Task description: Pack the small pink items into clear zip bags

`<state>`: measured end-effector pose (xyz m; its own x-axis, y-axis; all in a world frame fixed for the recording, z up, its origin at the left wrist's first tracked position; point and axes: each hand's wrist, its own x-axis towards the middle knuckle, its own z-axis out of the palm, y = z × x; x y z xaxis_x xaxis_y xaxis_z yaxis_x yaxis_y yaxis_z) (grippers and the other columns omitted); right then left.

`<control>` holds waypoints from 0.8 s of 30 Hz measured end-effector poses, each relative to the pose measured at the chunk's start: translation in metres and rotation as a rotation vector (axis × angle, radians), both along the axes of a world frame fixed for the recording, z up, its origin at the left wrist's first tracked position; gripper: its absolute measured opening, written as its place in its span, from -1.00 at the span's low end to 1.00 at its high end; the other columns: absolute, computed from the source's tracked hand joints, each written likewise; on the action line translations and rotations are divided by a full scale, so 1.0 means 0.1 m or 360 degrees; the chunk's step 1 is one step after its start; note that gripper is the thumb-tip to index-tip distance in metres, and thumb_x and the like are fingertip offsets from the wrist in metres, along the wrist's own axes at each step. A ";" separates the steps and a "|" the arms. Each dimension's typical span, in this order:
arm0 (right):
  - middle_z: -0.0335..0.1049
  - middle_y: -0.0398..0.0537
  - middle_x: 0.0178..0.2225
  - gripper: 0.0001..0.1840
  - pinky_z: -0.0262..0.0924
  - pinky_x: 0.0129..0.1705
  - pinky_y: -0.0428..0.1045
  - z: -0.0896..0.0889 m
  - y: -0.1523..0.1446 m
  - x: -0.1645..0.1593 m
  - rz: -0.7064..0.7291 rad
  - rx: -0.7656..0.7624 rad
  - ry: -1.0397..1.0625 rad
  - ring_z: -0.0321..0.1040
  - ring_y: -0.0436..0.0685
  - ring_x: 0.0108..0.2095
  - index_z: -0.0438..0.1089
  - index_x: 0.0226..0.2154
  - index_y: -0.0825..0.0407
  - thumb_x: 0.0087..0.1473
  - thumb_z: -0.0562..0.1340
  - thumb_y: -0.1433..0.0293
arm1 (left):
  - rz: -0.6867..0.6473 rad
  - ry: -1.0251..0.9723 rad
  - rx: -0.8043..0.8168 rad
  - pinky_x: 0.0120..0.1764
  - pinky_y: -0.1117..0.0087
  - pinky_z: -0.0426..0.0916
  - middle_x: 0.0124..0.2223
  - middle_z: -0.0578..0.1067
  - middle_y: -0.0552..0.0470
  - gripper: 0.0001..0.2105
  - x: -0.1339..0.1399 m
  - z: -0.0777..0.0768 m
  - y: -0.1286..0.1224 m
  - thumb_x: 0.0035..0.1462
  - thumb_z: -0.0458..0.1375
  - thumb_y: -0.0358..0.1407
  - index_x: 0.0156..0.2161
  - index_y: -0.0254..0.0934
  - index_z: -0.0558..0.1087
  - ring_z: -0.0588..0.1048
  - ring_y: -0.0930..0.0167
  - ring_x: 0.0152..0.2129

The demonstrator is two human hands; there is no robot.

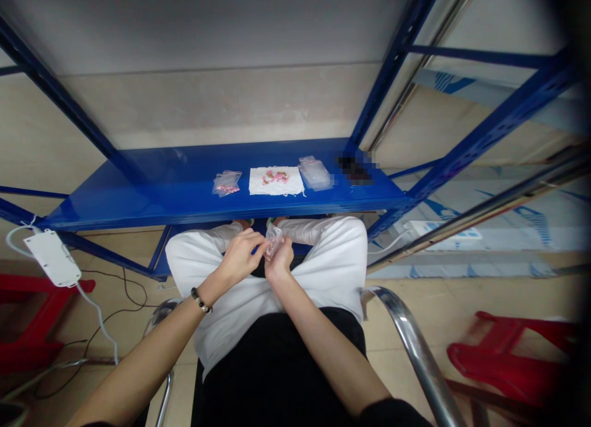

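Over my lap, my right hand (281,258) grips a small clear plastic bag (274,237); something pinkish seems to show inside it. My left hand (244,252), with a dark beaded bracelet on its wrist, reaches the bag's left side, thumb and fingertips pinched together. What those fingertips hold, if anything, is too small to make out. Beyond my hands, on the blue shelf, lies a white cloth (257,182) with small pink and greenish pieces (276,177) on it. Left of the cloth are small clear bags (226,184) with pink pieces inside.
A stack of clear bags (316,173) lies right of the cloth, beside a dark, partly blurred object (354,168). The blue shelf (152,187) has uprights on both sides. A white power strip (53,258) hangs at its left. Red stools (512,356) stand at both sides.
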<state>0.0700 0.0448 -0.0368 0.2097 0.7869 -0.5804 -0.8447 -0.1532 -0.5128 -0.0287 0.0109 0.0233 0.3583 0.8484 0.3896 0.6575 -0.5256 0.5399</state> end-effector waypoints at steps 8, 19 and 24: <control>0.15 -0.32 -0.70 -0.68 0.00 -0.72 -0.17 0.00 0.02 0.00 0.0018 -0.0013 0.0020 0.14 -0.09 -0.75 0.13 -0.53 0.00 0.26 0.01 0.30 | 0.0015 -0.0161 -0.0075 -0.34 0.44 0.28 -0.37 0.56 0.02 -0.83 0.00 -0.08 0.02 0.24 0.13 -0.41 -0.17 -0.24 0.59 0.44 0.43 -0.44; 0.02 -0.36 -0.72 -0.66 -0.19 -0.78 -0.20 0.05 -0.01 0.02 0.0096 0.0034 0.0069 -0.05 -0.12 -0.80 0.05 -0.54 -0.02 0.27 0.01 0.27 | 0.0069 -0.0197 -0.0150 -0.35 0.46 0.26 -0.40 0.47 0.07 -0.87 0.02 -0.01 0.00 0.25 0.12 -0.34 -0.35 -0.28 0.44 0.43 0.45 -0.44; -0.02 -0.36 -0.74 -0.65 -0.23 -0.79 -0.19 0.06 -0.02 0.01 0.0128 0.0025 0.0082 -0.11 -0.12 -0.81 0.01 -0.56 -0.03 0.27 -0.02 0.29 | 0.0096 -0.0308 -0.0145 -0.30 0.46 0.33 -0.31 0.54 0.05 -0.84 0.05 -0.04 0.00 0.19 0.14 -0.40 -0.13 -0.25 0.48 0.48 0.45 -0.40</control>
<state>0.0710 0.0429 -0.0310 0.1154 0.8090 -0.5763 -0.8553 -0.2141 -0.4718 -0.0242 0.0105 0.0197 0.2317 0.9009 0.3671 0.5658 -0.4318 0.7024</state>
